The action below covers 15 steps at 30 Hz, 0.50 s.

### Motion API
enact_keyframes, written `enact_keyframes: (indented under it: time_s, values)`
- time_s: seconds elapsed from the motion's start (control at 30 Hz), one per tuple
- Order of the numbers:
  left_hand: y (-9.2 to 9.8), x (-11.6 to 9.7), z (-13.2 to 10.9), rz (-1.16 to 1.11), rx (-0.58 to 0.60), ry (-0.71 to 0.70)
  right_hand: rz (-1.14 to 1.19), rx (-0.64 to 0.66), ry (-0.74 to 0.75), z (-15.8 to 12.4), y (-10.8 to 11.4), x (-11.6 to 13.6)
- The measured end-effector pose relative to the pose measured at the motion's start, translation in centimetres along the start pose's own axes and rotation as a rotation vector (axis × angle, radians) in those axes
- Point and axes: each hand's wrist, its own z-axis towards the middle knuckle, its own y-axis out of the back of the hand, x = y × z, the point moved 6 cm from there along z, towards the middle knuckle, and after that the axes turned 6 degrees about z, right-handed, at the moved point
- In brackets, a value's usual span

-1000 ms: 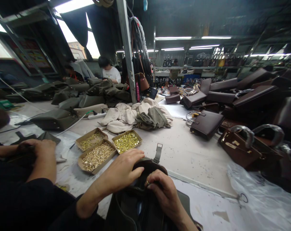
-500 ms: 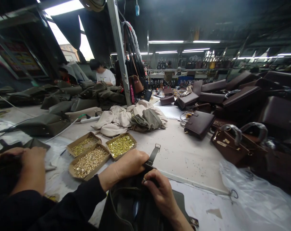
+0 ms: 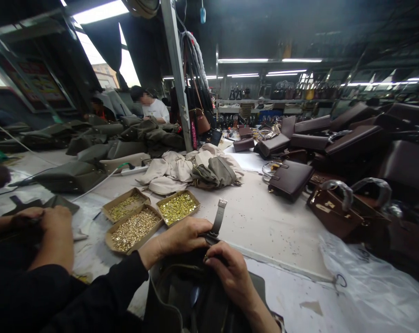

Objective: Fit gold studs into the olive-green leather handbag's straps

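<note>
A dark olive handbag [image 3: 166, 300] lies open in front of me, its inside facing up. My left hand [image 3: 185, 236] is closed on the bag's upper edge, beside a short strap [image 3: 218, 219] with a metal buckle that sticks up past the fingers. Close by on the right, my right hand [image 3: 232, 273] pinches a small metal piece, apparently a stud, between thumb and forefinger against the same edge. The fingers partly hide it. Just beyond my left hand, cardboard trays hold gold-coloured studs [image 3: 135, 231] and shiny yellow metal bits [image 3: 178, 208].
At left, a co-worker's hands [image 3: 57, 224] work on a dark piece. Cream fabric pieces [image 3: 171, 171] lie mid-table, with olive bags [image 3: 70, 175] behind to the left. Brown handbags [image 3: 344, 203] and clear plastic wrap [image 3: 379, 277] occupy the right. A metal post [image 3: 178, 74] rises at the back.
The buckled strap now stands more upright. My hands keep nearly the same places on the bag, the right still pinching the small piece. The whole view has shifted slightly.
</note>
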Motion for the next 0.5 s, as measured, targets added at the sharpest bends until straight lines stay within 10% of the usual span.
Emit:
enact_keyframes:
  time_s: [0.5]
  values:
    - [1.4,3.2,-3.9,-0.184,-0.335,0.467,-0.293,0.235,-0.121,6.0,-2.3,-0.1]
